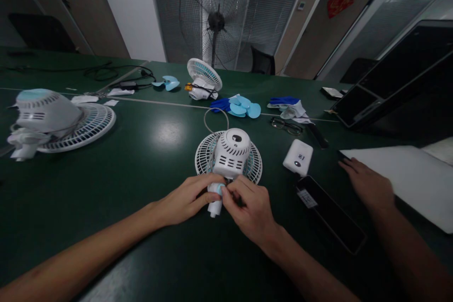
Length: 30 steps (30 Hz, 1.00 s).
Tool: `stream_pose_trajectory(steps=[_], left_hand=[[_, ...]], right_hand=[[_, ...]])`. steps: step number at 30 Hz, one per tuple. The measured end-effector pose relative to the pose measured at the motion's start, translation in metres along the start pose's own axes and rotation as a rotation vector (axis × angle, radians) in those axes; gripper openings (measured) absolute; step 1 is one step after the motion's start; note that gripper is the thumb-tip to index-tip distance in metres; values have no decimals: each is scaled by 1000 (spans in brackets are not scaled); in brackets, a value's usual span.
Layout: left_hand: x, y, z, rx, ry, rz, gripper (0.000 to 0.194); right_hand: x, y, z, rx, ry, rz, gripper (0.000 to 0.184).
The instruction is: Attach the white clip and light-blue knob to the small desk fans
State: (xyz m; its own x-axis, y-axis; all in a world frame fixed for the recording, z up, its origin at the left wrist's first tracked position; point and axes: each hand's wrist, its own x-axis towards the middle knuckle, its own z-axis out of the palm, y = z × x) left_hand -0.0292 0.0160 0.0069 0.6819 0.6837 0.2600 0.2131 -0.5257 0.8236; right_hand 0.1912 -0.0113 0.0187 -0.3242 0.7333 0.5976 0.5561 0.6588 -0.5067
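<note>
A small white desk fan [231,151] lies face down on the dark green table [141,184], its grille underneath and its motor housing facing up. My left hand [187,198] is closed round the fan's white stem [214,205] from the left. My right hand [247,207] pinches the same stem from the right, fingertips at a pale blue part where stem meets housing. Both hands touch each other there.
Another person's hand [368,181] rests flat beside a black phone [331,212], a white power bank [298,156] and a white sheet [406,179]. A larger fan [53,120] lies left; another small fan [203,78], blue blades [244,106], glasses [286,126] and a pedestal fan [215,19] sit behind.
</note>
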Motion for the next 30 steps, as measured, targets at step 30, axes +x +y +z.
stream_pose_trajectory(steps=[30], left_hand=[[2,0,1,38,-19,36,29]], right_hand=[[-3,17,-25,-149,-153,-267,18]])
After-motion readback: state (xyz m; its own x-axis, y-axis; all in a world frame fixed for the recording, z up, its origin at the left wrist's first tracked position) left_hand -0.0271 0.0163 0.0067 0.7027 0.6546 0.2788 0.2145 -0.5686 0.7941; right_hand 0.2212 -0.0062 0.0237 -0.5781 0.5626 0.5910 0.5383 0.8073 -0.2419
